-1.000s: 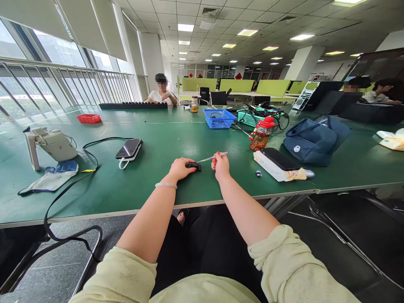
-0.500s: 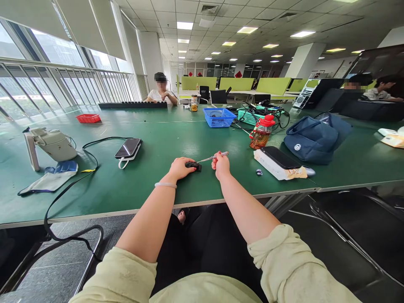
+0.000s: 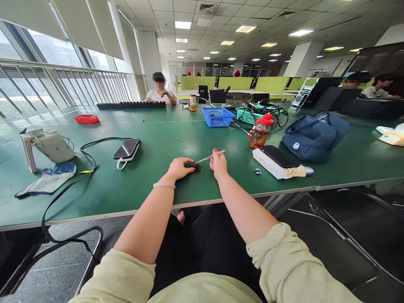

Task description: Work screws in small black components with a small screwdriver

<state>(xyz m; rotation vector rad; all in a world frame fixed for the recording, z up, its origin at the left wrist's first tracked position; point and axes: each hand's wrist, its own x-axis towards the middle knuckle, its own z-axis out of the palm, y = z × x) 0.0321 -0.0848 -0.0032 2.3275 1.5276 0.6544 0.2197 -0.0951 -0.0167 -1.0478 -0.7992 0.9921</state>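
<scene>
A bottle (image 3: 261,131) and bag (image 3: 311,136) stand on the green table (image 3: 139,191) under ceiling lights (image 3: 245,29); closed right hand (image 3: 218,164) holds a likely screwdriver (image 3: 205,159), half-curled left hand (image 3: 178,168) a black gadget (image 3: 196,167).

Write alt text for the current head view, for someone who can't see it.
A person's left hand holds a small black object on a green table; the right hand points a thin tool at it. To the left lies a phone; to the right, a bottle and blue bag.

Forearms (image 3: 150,221) stretched forward and converging, left hand (image 3: 179,168) palm down, right hand (image 3: 218,164) curled in a fist-like grip.
</scene>
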